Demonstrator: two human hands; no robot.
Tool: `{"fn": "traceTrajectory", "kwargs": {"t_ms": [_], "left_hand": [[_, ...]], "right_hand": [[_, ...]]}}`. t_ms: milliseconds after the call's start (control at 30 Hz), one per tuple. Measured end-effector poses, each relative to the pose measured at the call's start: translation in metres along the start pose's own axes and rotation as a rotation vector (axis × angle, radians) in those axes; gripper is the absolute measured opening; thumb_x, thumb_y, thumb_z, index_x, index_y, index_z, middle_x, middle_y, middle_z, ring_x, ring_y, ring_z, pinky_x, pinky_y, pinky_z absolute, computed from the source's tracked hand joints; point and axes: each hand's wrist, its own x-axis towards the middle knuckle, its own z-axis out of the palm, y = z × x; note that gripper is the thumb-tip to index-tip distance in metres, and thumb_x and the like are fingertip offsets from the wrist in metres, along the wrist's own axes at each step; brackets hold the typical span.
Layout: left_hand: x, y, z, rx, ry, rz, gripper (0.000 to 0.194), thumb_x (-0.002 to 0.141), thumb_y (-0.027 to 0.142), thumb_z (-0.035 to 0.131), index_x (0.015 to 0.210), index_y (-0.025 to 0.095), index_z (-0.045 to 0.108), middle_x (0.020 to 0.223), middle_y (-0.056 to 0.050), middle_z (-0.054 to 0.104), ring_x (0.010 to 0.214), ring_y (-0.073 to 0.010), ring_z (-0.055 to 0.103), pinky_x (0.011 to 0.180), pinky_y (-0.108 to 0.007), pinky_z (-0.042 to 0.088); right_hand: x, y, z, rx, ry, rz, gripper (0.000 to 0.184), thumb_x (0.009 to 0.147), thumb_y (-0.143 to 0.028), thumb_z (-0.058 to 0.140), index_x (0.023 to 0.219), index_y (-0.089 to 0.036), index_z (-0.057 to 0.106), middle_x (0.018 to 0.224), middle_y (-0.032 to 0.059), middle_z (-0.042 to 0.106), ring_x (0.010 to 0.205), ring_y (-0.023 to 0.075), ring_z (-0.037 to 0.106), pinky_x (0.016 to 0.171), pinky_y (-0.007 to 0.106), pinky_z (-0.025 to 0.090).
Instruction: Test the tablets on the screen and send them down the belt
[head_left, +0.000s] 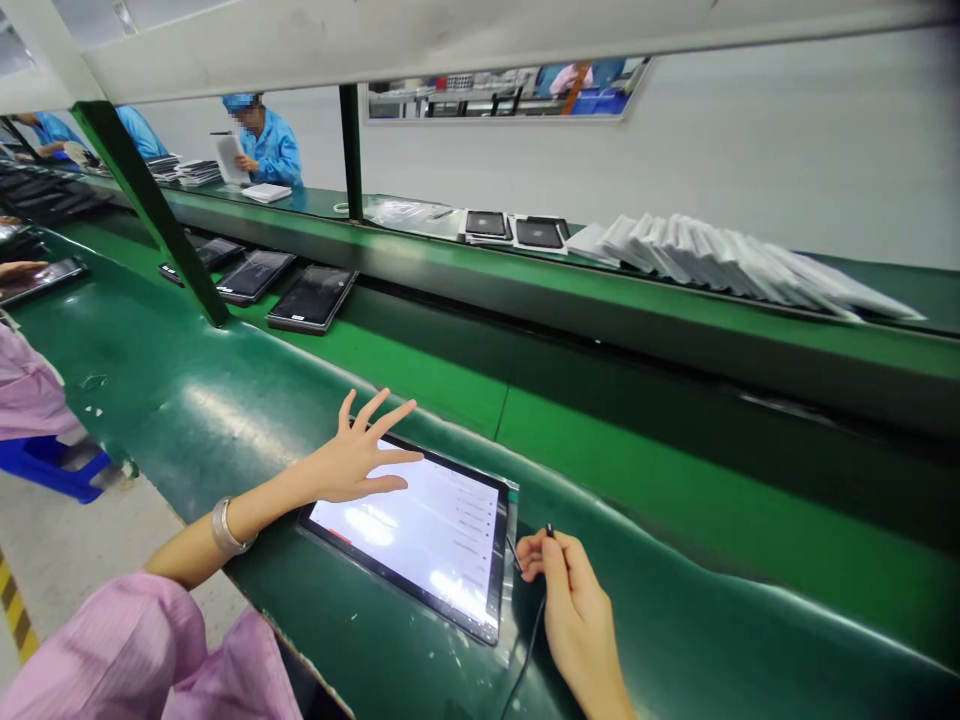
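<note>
Beyond the green workbench (180, 390), a pale wall (787, 150) held a framed window (495, 100), and light reflected off the benchtop.

Three dark tablets (313, 298) lie in a row on the green conveyor belt (420, 372). On the raised green shelf (525, 262) behind, two dark devices (514, 230) rest on white sheets, beside a fanned row of white packets (720, 262). Farther back, a person in blue (274, 150) holds a pale flat item (231, 160), possibly a tablet, near stacked flat items (199, 173). A blue stool (56, 465) stands at lower left.
</note>
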Motion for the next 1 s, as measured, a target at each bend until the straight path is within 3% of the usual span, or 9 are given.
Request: {"fn": "traceTrajectory", "kwargs": {"t_ms": [233,367,533,733,867,1000], "left_hand": [[-0.001,-0.006,-0.012,-0.024,0.043,-0.064,0.053,0.106,0.058,0.045,0.157,0.045,0.042,0.176,-0.004,-0.003,0.16,-0.045,-0.004,0.119,-0.081,0.0],[-0.004,-0.007,-0.016,-0.052,0.052,-0.11,0.051,0.108,0.055,0.041,0.158,0.041,0.041,0.176,-0.005,-0.001,0.161,-0.0414,-0.005,0.121,-0.078,0.002],[-0.032,-0.007,-0.018,-0.071,0.032,-0.167,0.05,0.108,0.053,0.041,0.157,0.039,0.043,0.176,-0.005,0.004,0.162,-0.039,0.0,0.122,-0.076,0.002],[-0.077,-0.006,-0.005,-0.025,0.102,-0.231,0.053,0.106,0.048,0.048,0.158,0.04,0.043,0.176,-0.004,0.01,0.161,-0.039,0.006,0.125,-0.073,0.005],[-0.083,-0.007,0.007,0.031,0.128,-0.268,0.056,0.105,0.045,0.051,0.16,0.041,0.039,0.176,-0.004,0.003,0.161,-0.0417,0.002,0.123,-0.075,0.005],[-0.082,-0.008,0.007,-0.003,0.08,-0.292,0.061,0.103,0.05,0.057,0.16,0.046,0.036,0.177,-0.002,-0.001,0.16,-0.0468,-0.001,0.118,-0.082,0.005]], "right_hand": [[-0.001,-0.002,-0.001,0.004,0.003,0.019,0.046,0.099,-0.068,0.048,0.089,-0.024,0.058,0.083,0.0029,0.067,0.072,0.0185,0.061,0.071,0.031,0.05],[0.0,-0.002,-0.001,-0.007,-0.001,0.016,0.046,0.099,-0.069,0.048,0.089,-0.025,0.058,0.081,0.0023,0.067,0.071,0.0184,0.06,0.07,0.03,0.05],[0.001,0.001,-0.002,-0.013,-0.008,0.006,0.046,0.099,-0.068,0.048,0.089,-0.025,0.058,0.082,0.0021,0.068,0.072,0.0184,0.061,0.072,0.03,0.049],[0.002,0.004,-0.001,-0.018,-0.003,0.02,0.046,0.099,-0.068,0.048,0.091,-0.025,0.058,0.084,0.0019,0.068,0.073,0.0182,0.06,0.073,0.03,0.049],[0.002,0.004,-0.001,-0.014,-0.003,0.016,0.046,0.098,-0.069,0.048,0.09,-0.025,0.058,0.083,0.0019,0.068,0.073,0.0182,0.061,0.072,0.029,0.049],[0.002,0.003,-0.001,-0.017,0.01,0.003,0.046,0.098,-0.069,0.049,0.088,-0.025,0.058,0.082,0.0023,0.068,0.072,0.0186,0.061,0.071,0.03,0.05]]}}
